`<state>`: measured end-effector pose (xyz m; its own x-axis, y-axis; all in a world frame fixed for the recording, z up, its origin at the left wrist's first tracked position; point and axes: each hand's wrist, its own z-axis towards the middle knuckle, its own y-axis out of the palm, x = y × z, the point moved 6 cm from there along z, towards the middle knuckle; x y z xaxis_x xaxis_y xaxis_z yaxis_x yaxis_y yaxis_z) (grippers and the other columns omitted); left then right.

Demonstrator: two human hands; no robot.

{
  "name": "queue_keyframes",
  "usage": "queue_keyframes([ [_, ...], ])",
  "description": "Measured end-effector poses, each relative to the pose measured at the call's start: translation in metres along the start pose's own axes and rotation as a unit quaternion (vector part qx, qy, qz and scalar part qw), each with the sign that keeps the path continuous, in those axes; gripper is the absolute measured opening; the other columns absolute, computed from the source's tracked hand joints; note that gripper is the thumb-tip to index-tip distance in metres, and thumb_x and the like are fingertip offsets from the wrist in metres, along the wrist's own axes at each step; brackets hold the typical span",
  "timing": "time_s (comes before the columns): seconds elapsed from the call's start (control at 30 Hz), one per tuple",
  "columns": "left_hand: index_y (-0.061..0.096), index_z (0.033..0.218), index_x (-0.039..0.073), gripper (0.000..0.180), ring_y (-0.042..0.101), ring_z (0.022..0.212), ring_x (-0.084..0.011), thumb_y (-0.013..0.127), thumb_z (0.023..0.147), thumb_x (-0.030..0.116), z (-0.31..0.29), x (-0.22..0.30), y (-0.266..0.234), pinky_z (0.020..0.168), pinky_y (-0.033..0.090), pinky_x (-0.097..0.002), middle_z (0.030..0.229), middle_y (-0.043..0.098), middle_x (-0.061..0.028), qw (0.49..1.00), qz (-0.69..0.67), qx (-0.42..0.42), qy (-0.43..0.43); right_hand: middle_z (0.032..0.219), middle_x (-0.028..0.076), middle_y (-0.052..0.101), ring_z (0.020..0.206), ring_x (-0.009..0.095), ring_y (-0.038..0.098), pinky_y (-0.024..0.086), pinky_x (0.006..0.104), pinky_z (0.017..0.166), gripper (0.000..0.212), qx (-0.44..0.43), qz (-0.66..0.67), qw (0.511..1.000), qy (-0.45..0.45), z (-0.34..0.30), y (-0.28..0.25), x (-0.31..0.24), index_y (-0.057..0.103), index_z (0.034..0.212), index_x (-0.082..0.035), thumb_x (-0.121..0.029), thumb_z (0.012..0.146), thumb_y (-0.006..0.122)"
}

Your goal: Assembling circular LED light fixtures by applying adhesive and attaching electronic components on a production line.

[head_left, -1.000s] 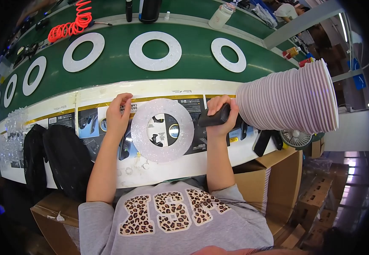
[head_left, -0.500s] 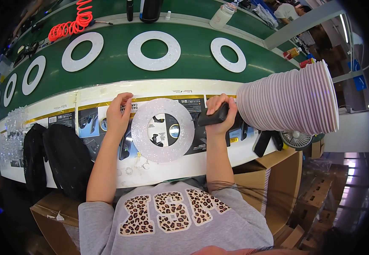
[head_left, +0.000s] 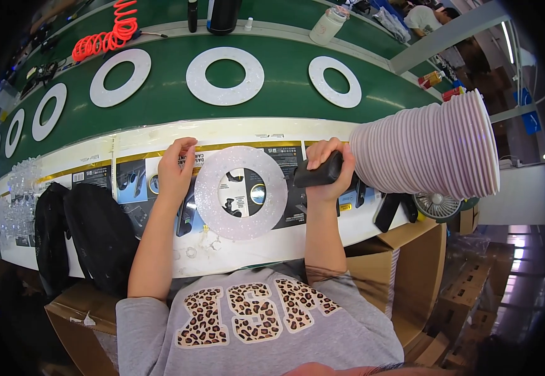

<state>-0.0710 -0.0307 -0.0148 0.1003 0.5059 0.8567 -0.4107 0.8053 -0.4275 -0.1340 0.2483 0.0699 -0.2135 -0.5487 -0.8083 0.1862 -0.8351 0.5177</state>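
Observation:
A flat white ring (head_left: 211, 194) with a speckled, glittery surface lies before me on the printed packaging sheets covering the white worktop. Its round hole shows the print beneath. My left hand (head_left: 177, 164) is beside the ring's upper left edge, thumb and fingers apart, holding nothing. To the right of the ring, my right hand (head_left: 334, 169) grips a smooth, rounded black hand-held object (head_left: 318, 170); its underside and exact kind are hidden. Right of that hand, a tall stack of pale pinkish-white rings (head_left: 426, 147) leans over on its side.
Beyond the worktop, several white rings (head_left: 195, 76) lie spaced along a green surface (head_left: 272, 100). Black cloth-like items (head_left: 100, 232) and clear plastic pieces (head_left: 15, 200) are at the left. A small fan (head_left: 437, 203) sits under the stack; cardboard boxes (head_left: 420, 276) stand lower right.
My right hand and the black object have shifted slightly right. The rings on the green surface have slid a little left. My left hand and the near ring stay almost still.

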Motion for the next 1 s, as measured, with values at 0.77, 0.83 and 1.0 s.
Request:
queue_keyframes([
  [0.77, 0.06, 0.105, 0.0, 0.016, 0.061, 0.081, -0.0166, 0.055, 0.092, 0.007, 0.0, -0.003, 0.001, 0.075, 0.047, -0.0271, 0.097, 0.068, -0.0103, 1.0, -0.003, 0.003, 0.004, 0.05, 0.003, 0.04, 0.048, 0.012, 0.039, 0.031, 0.0272, 0.056, 0.043, -0.024, 0.01, 0.997, 0.066, 0.0, 0.014, 0.03, 0.041, 0.063, -0.01, -0.035, 0.096, 0.032],
  [0.83, 0.06, 0.105, 0.0, 0.016, 0.061, 0.082, -0.0167, 0.055, 0.092, 0.007, 0.0, -0.003, 0.001, 0.075, 0.047, -0.0271, 0.097, 0.068, -0.0104, 1.0, -0.003, 0.0, -0.001, 0.05, 0.003, 0.04, 0.048, 0.012, 0.039, 0.031, 0.0272, 0.056, 0.043, -0.024, 0.009, 0.997, 0.066, 0.001, 0.014, 0.031, 0.041, 0.063, -0.01, -0.035, 0.096, 0.032],
  [1.0, 0.06, 0.105, 0.0, 0.016, 0.062, 0.082, -0.0169, 0.055, 0.092, 0.007, 0.0, -0.002, 0.001, 0.075, 0.048, -0.0273, 0.097, 0.068, -0.0105, 1.0, -0.004, 0.003, 0.006, 0.05, 0.003, 0.04, 0.048, 0.012, 0.039, 0.031, 0.0273, 0.056, 0.043, -0.021, 0.006, 0.998, 0.064, 0.0, 0.014, 0.03, 0.041, 0.062, -0.01, -0.035, 0.096, 0.032],
])
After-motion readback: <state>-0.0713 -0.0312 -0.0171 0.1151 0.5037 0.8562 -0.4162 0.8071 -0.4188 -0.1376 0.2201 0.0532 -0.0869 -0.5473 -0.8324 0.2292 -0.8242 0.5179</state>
